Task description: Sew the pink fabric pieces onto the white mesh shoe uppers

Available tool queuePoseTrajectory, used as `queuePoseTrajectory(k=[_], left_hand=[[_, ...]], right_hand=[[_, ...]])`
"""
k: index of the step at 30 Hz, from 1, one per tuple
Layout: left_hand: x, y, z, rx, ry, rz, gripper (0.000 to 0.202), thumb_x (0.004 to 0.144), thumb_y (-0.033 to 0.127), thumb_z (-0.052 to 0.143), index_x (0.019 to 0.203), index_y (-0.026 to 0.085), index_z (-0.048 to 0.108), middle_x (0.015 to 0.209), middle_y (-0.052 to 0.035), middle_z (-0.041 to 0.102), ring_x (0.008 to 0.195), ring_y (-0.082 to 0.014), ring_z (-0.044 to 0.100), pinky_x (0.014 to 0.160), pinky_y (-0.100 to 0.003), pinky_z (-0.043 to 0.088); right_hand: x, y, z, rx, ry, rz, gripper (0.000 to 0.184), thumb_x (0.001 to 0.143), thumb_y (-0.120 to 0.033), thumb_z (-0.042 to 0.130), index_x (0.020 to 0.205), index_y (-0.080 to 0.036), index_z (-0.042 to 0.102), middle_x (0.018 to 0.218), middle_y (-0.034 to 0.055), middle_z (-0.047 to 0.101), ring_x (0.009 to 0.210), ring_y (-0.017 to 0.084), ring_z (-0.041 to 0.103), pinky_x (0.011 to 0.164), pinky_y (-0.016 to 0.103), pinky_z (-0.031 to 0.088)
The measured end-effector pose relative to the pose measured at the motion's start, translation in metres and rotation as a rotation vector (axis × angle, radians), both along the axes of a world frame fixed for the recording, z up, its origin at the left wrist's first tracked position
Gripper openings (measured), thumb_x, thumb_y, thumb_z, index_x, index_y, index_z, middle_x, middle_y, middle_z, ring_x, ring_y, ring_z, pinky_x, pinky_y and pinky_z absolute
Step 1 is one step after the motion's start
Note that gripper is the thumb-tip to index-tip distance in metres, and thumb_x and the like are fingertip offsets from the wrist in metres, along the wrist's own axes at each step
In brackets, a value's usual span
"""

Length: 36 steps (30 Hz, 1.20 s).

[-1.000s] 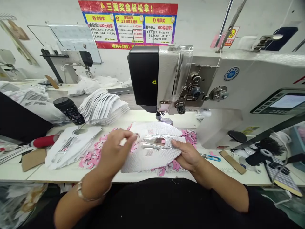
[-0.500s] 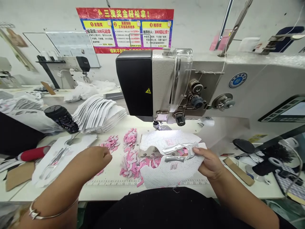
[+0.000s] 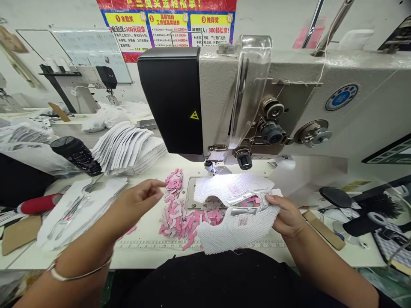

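Note:
My right hand (image 3: pixel 287 216) grips the heel end of a white mesh shoe upper (image 3: pixel 221 235), thumb on top. The upper has silver trim and a pink-edged N on each side, and lies below the sewing machine's needle area (image 3: pixel 214 167). My left hand (image 3: pixel 141 201) hovers over the table with its index finger stretched out and nothing visible in it. Its fingertips are close to a pile of small pink and white cut pieces (image 3: pixel 174 182). More pink pieces (image 3: pixel 180 222) lie beside and partly under the upper.
A fanned stack of white pieces (image 3: pixel 125 147) stands at the back left beside a dark tumbler (image 3: pixel 75 154). Another white upper (image 3: pixel 80 205) lies at left near a red-handled tool (image 3: pixel 40 203). The machine head (image 3: pixel 173 102) overhangs the work. Black thread spools (image 3: pixel 362 224) sit at right.
My left hand has moved right toward the pink pile, and its fingers have stretched out from a closed shape. The right hand still holds the upper. The camera view has shifted slightly.

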<state>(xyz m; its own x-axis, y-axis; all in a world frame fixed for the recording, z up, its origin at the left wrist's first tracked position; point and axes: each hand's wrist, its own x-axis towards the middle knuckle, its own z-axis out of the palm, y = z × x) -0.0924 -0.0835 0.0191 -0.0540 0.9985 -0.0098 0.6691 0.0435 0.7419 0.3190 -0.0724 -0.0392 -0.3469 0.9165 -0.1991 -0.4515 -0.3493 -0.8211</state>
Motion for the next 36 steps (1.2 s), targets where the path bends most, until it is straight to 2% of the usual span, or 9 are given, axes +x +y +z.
queuePoseTrajectory(k=[3,7,10,16,25,28,31,34,36], left_hand=[[0.043,0.012,0.002,-0.121,-0.397,-0.132,0.048,0.084,0.049,0.066,0.124,0.025,0.061,0.107,-0.0075,0.068,0.087,-0.0185,0.065,0.075,-0.03,0.055],[0.088,0.028,-0.004,-0.279,-0.702,-0.195,0.026,0.084,0.04,0.07,0.095,0.019,0.062,0.064,0.0018,0.057,0.053,-0.0076,0.05,0.049,-0.018,0.042],[0.106,0.037,-0.003,-0.286,-0.83,-0.17,0.025,0.08,0.034,0.075,0.081,0.018,0.056,0.052,0.0051,0.05,0.043,-0.0049,0.043,0.041,-0.014,0.035],[0.118,0.04,0.006,-0.258,-0.951,-0.114,0.029,0.074,0.028,0.08,0.08,0.018,0.053,0.059,0.0051,0.054,0.045,-0.0052,0.052,0.042,-0.014,0.043],[0.113,0.038,-0.002,-0.234,-0.999,-0.176,0.028,0.078,0.03,0.077,0.081,0.019,0.052,0.061,0.0043,0.056,0.05,-0.0061,0.054,0.047,-0.015,0.043],[0.093,0.037,-0.01,-0.115,-0.832,-0.174,0.025,0.083,0.038,0.071,0.086,0.02,0.055,0.071,0.002,0.061,0.056,-0.0079,0.054,0.054,-0.019,0.044],[0.069,0.03,-0.029,0.011,-0.22,-0.126,0.02,0.086,0.041,0.063,0.092,0.022,0.065,0.071,0.0008,0.061,0.062,-0.013,0.054,0.059,-0.026,0.042],[0.055,0.02,-0.057,0.0,0.365,-0.21,0.02,0.086,0.038,0.06,0.091,0.022,0.071,0.079,-0.0034,0.063,0.073,-0.0196,0.058,0.064,-0.032,0.041],[0.057,0.015,-0.074,0.015,0.521,-0.258,0.019,0.085,0.036,0.061,0.089,0.02,0.072,0.087,-0.0067,0.064,0.084,-0.0237,0.06,0.072,-0.035,0.043]], right_hand=[[0.001,0.001,0.0,-0.022,0.027,-0.013,0.027,0.073,-0.034,0.071,0.095,-0.019,0.076,0.099,0.0078,0.077,0.101,0.03,0.071,0.101,0.044,0.049],[0.003,0.007,0.005,-0.06,0.012,-0.054,0.025,0.071,-0.034,0.07,0.091,-0.019,0.076,0.096,0.0069,0.078,0.098,0.029,0.071,0.101,0.044,0.049],[0.004,0.016,0.01,-0.086,0.016,-0.103,0.022,0.074,-0.035,0.067,0.087,-0.02,0.075,0.09,0.0054,0.077,0.094,0.028,0.072,0.098,0.044,0.051],[0.002,0.044,0.012,-0.096,0.128,-0.14,0.015,0.078,-0.03,0.066,0.089,-0.02,0.071,0.088,0.0045,0.075,0.089,0.024,0.071,0.092,0.04,0.056],[0.001,0.066,0.003,-0.212,0.189,-0.134,0.014,0.075,-0.024,0.066,0.087,-0.017,0.068,0.079,0.005,0.074,0.073,0.022,0.071,0.077,0.037,0.06],[0.005,0.062,-0.005,-0.179,0.226,-0.196,0.026,0.086,-0.038,0.061,0.101,-0.019,0.067,0.091,0.0051,0.075,0.083,0.022,0.071,0.076,0.038,0.061],[0.015,0.046,-0.02,-0.111,0.239,-0.271,0.037,0.092,-0.053,0.054,0.111,-0.024,0.064,0.095,0.0028,0.074,0.074,0.019,0.07,0.06,0.032,0.059],[0.025,0.028,-0.036,-0.148,0.201,-0.269,0.021,0.088,-0.045,0.062,0.092,-0.025,0.064,0.066,-0.003,0.066,0.046,0.01,0.054,0.041,0.02,0.044],[0.027,0.018,-0.044,-0.194,0.167,-0.248,0.019,0.081,-0.038,0.07,0.076,-0.023,0.059,0.056,-0.004,0.059,0.043,0.008,0.049,0.039,0.016,0.04]])
